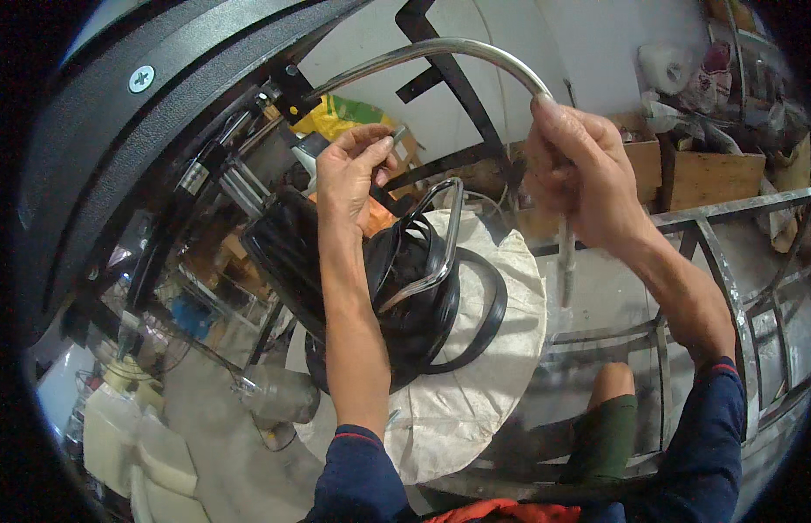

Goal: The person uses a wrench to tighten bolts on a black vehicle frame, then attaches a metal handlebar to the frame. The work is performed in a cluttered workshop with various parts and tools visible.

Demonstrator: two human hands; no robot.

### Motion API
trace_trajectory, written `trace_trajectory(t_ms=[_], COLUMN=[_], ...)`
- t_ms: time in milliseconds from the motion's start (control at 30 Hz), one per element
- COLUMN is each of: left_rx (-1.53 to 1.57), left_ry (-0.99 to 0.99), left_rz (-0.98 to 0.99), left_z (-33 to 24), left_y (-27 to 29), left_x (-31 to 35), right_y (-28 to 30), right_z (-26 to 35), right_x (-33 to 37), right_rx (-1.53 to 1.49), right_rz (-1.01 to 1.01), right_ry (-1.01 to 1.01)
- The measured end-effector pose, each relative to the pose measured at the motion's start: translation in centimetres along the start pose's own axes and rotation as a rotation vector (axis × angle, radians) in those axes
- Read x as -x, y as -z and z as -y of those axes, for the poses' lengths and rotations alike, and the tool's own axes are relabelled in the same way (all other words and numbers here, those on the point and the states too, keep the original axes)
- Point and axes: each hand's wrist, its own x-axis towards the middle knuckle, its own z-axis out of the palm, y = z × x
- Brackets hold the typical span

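My right hand is closed around a bent chrome tube. The tube arches leftward to a black bracket beside a large black padded panel. Below the right fist shows a blurred pale rod; whether it belongs to the tube I cannot tell. My left hand pinches a small greyish piece between thumb and fingers, its kind too small to make out. Under the left forearm lies a black leather-like bag with straps. A second bent chrome tube rests over it.
The bag sits on a round surface covered in white cloth. A grey metal frame spans the right side, with wooden boxes behind it. Black metal framework stands ahead. Pale foam-like blocks lie at lower left.
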Motion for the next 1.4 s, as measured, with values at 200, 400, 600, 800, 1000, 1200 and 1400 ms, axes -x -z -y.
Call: trace_trajectory(t_ms=[200,400,600,800,1000,1200,1400], left_rx=[0.001,0.101,-0.008,-0.193,-0.132,0.117,0.148], left_ry=[0.017,0.002,0.014,0.054,0.059,-0.093,0.004], left_rz=[-0.035,0.043,0.048,0.063,0.086,-0.126,-0.206], left_z=[0.3,0.7,0.5,0.5,1.3,-1.5,-3.1], left_y=[0.2,0.7,0.5,-0.2,0.8,0.4,-0.1], left_x=[-0.4,-0.5,-0.6,-0.2,-1.0,-1.4,-0.2], right_y=[0.7,5.8,4.0,5.4,7.1,10.5,13.2], right_z=[-0.4,-1.4,2.0,4.3,3.9,2.4,1.8], right_x=[-1.1,-3.2,-1.5,0.7,2.6,3.4,3.4], right_rx=[0.052,-0.076,0.373,0.481,0.53,0.373,0.371], right_rz=[0.007,-0.159,-0.178,-0.155,-0.241,-0.387,-0.372], right_ry=[0.077,0.244,0.277,0.299,0.292,0.206,0.29])
